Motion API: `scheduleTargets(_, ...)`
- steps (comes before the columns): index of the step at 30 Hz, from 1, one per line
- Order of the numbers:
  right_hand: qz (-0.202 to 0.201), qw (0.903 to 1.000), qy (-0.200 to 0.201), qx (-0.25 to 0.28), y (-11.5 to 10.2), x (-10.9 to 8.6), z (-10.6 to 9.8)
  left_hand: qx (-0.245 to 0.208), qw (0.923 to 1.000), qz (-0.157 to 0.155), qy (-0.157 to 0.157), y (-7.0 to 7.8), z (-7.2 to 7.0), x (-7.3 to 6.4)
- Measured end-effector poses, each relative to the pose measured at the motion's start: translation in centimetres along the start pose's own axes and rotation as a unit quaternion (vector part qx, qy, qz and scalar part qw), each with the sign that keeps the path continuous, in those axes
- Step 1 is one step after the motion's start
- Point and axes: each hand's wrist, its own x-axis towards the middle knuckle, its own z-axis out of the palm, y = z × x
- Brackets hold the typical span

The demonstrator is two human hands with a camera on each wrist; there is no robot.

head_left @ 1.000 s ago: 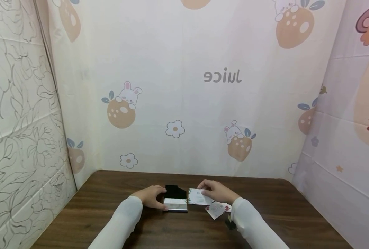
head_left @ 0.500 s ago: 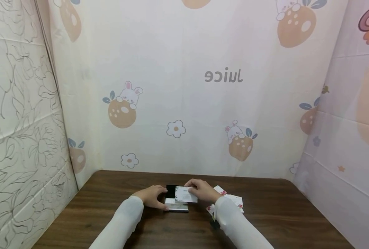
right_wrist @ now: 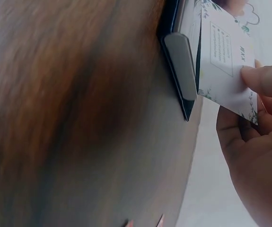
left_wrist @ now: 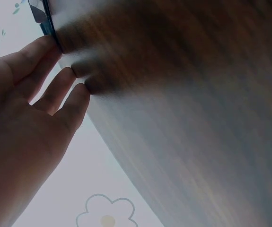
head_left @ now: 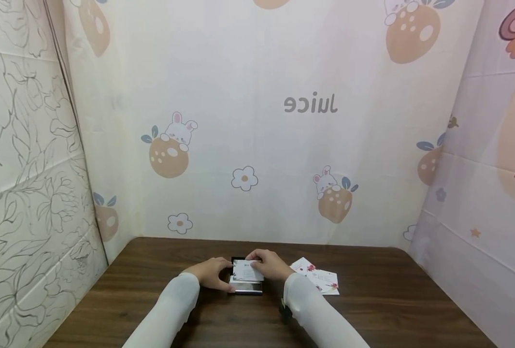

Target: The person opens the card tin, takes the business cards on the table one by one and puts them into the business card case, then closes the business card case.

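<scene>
A business card case (head_left: 247,290) with a dark lid and a metal front stands opened on the table. My left hand (head_left: 209,274) holds it at its left side, thumb near the front corner and fingers at the back; in the left wrist view the fingertips (left_wrist: 81,90) meet its edge. My right hand (head_left: 269,265) pinches a white business card (right_wrist: 225,56) with leaf print by its right end, thumb on the printed face. This card hovers tilted over the case, covering most of the dark lid. Whether its lower edge touches the case cannot be told.
Several white cards with red flowers (head_left: 324,278) lie overlapping on the brown wooden table (head_left: 370,290), right of my right hand and partly behind the sleeve. A printed cloth wall (head_left: 249,121) rises at the table's back edge.
My right hand has carried the leaf-print card leftward from beside the case to above it. More of the flower cards has come into sight. My left hand has stayed at the case.
</scene>
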Motion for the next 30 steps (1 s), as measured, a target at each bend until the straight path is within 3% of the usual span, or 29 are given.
scheduleTargets(15, 0.034, 0.9990, -0.005, 0.028, -0.6, 0.4, 0.9, 0.005, 0.9999, 0.010, 0.012, 0.1, 0.0, 0.0)
scheduleTargets(22, 0.032, 0.9994, -0.007, 0.012, -0.5, 0.2, 1.0, 0.006, 0.9998, 0.013, 0.012, 0.1, 0.0, 0.0)
scheduleTargets(30, 0.026, 0.9987, -0.042, -0.015, -0.3, -0.3, 1.3, -0.003, 0.9998, 0.016, 0.012, 0.0, 0.2, -0.2)
